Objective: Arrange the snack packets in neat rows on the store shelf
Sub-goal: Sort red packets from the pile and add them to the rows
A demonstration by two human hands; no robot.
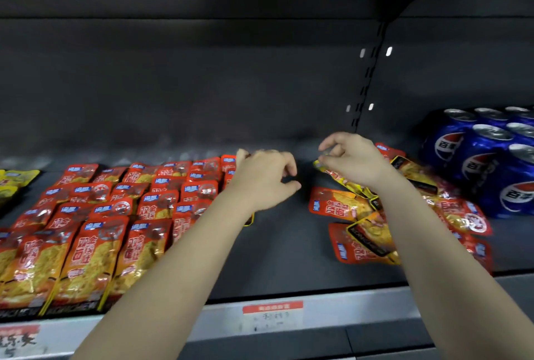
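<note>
Front rail of the shelf (346,310): grey strip along the near edge, carrying a red-topped price label (273,316) at centre and a second label (17,339) at far left, cut by the frame.

Shelf deck (283,244): dark and flat. A bare lane runs from the rail to the back panel (173,85), between the two packet groups. Both forearms reach in over the rail.

Rows of red-orange snack packets (115,215): left of the lane, lying flat and overlapped like shingles. Long axis front to back, blue-logo end toward the back panel. Five columns or so can be told.

Loose heap of packets (361,232): right of the lane, overlapping at mixed angles. Two red ones lie with the long axis left to right.

Left hand (265,177): over the right edge of the rows, fingers loosely curled, nothing seen in them.

Right hand (352,160): above the back of the heap, thumb and forefinger pinching the far end of a yellow packet (344,179). Its long axis slants down and right, toward the wrist.

Pepsi cans (485,163): blue, upright, packed together just right of the heap.

Yellow packets (14,180): far left, beside the rows.

Slotted upright (367,79): on the back panel, behind the right hand.
</note>
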